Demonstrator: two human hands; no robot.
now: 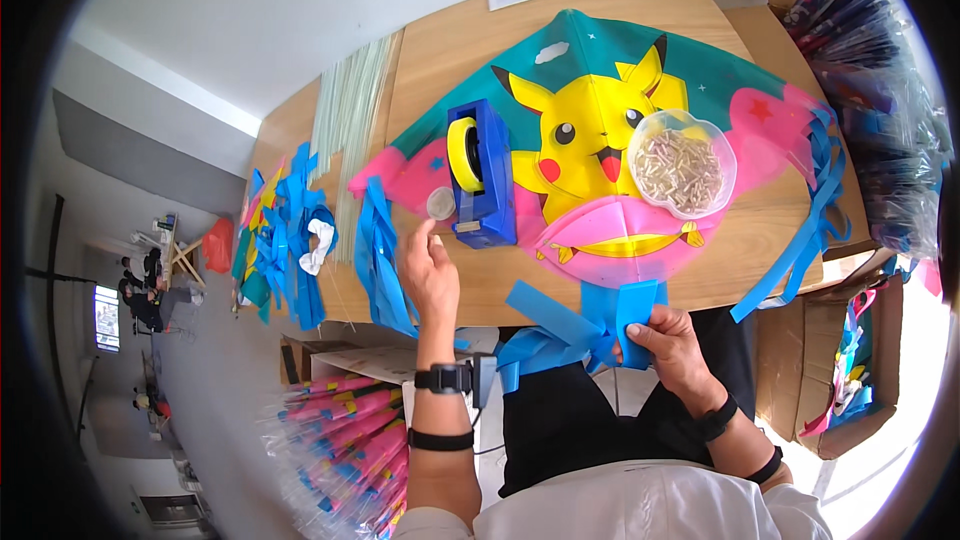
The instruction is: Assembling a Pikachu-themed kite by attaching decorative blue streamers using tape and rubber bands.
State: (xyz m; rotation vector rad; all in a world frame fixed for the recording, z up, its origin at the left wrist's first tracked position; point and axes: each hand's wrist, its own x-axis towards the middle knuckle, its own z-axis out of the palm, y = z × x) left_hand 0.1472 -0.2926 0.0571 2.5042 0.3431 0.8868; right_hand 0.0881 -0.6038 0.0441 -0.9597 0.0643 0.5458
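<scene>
Right hand (665,345) pinches blue ribbon (637,310) at kite's lower tip

Left hand (430,275), half open, holding nothing visible, is nearer the dispenser (495,175), which stands lengthwise just beyond, rightward. The kite (590,145) spreads crosswise over the bench (440,50); dispenser and bowl (729,175) sit on it.

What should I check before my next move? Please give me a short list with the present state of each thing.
1. Thin green, pink and yellow printed sheet spread on the brown wooden table: ok.
2. Sheet uncovered: not ok; the clear flower-shaped plastic bowl of small pale pieces and the blue tape dispenser cover parts of it.
3. Flat bright-blue ribbon at the sheet's lower edge held by the right hand: ok.
4. Yellow tape roll seated in the dispenser: ok.
5. Left hand, near the dispenser, free of tape: cannot tell.
</scene>
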